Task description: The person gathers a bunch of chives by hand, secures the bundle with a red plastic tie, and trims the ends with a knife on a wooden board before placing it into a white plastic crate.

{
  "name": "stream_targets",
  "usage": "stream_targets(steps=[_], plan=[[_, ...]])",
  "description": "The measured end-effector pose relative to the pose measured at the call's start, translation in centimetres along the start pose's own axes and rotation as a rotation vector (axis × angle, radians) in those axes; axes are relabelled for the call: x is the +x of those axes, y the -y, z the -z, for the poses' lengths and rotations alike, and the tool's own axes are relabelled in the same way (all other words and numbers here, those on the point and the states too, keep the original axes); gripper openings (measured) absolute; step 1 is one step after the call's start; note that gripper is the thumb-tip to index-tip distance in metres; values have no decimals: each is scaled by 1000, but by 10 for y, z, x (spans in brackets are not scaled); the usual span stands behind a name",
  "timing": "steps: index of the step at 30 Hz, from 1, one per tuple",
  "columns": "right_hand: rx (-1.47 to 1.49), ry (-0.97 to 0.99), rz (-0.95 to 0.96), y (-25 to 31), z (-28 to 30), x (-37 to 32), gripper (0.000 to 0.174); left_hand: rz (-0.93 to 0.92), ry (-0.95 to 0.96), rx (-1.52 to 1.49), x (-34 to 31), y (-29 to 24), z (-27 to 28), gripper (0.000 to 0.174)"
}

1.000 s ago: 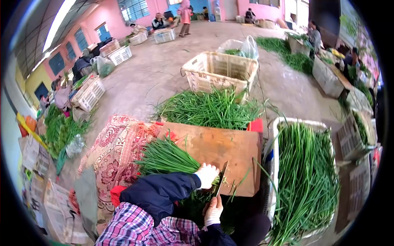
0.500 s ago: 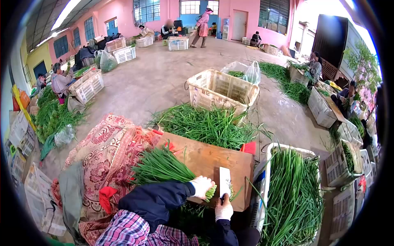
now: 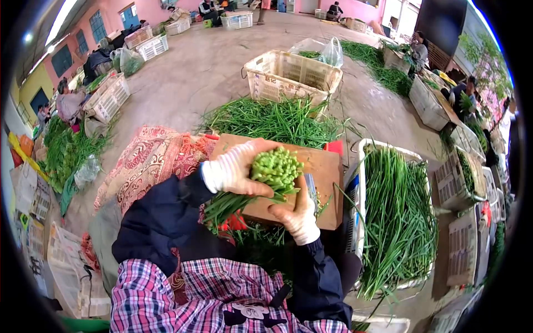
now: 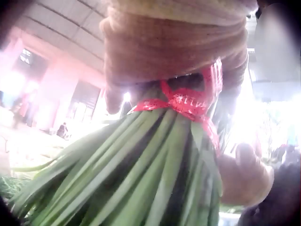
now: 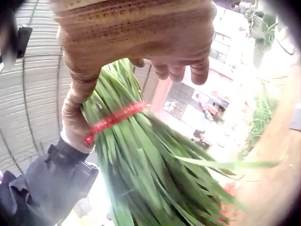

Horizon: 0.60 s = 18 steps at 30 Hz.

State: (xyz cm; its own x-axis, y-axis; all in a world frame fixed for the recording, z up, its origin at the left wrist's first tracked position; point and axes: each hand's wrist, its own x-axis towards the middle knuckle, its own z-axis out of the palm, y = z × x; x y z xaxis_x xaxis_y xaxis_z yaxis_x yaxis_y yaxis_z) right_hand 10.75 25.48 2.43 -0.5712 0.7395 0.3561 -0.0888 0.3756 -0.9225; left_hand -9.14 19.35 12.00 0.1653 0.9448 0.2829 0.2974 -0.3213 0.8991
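My left hand [image 3: 236,169] grips a bundle of green stalks [image 3: 276,169], its pale cut ends turned up and its leaves hanging below to the left. Red tape [image 4: 188,103] wraps the bundle under the left hand [image 4: 174,47]; the same tape [image 5: 117,120] shows in the right wrist view. My right hand [image 3: 298,213] is at the bundle's right side, thumb and fingers spread; whether they touch it is unclear. In its wrist view, the right hand [image 5: 136,37] has extended fingers. Behind it, a blade [image 3: 311,184] lies on the wooden board [image 3: 328,205], partly hidden.
A crate [image 3: 361,222] full of stalks [image 3: 397,222] stands right of the board. Beyond the board lie loose greens [image 3: 275,122] and another crate [image 3: 261,83]. Patterned cloth [image 3: 147,161] lies at left. Several people sit among crates farther off.
The bundle has been lifted from the board and tipped, cut ends up. My right hand has let go of the knife and moved up beside the bundle. The head view has shifted.
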Motion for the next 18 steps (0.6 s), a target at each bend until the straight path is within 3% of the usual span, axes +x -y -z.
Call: stream_targets(steps=[2, 3, 4, 6, 8, 11, 14, 16, 18], plan=[[291, 102, -49, 12, -11, -2, 97, -129, 94, -218, -10, -24, -2, 89], [280, 179, -122, 24, -11, -7, 96, -117, 74, -331, -13, -33, -10, 92], [316, 238, -54, 26, -15, -12, 94, -100, 54, -444, -16, -40, -18, 94], [779, 230, -224, 34, -21, -40, 93, -1, 116, -511, -10, -59, -34, 84], [837, 151, -217, 31, -20, -64, 93, -91, 50, -486, 1, -59, -50, 76], [890, 62, -217, 15, -23, -94, 91, -14, -66, -453, 19, -69, -75, 81], [887, -65, -301, 21, -5, -116, 80, -117, 13, -345, 32, -75, -91, 78], [773, -221, -296, 16, 7, -123, 67, -249, -6, -337, 40, -80, -97, 89], [880, -289, -214, 1, 20, -125, 64, -313, -12, -316, 36, -87, -107, 96]])
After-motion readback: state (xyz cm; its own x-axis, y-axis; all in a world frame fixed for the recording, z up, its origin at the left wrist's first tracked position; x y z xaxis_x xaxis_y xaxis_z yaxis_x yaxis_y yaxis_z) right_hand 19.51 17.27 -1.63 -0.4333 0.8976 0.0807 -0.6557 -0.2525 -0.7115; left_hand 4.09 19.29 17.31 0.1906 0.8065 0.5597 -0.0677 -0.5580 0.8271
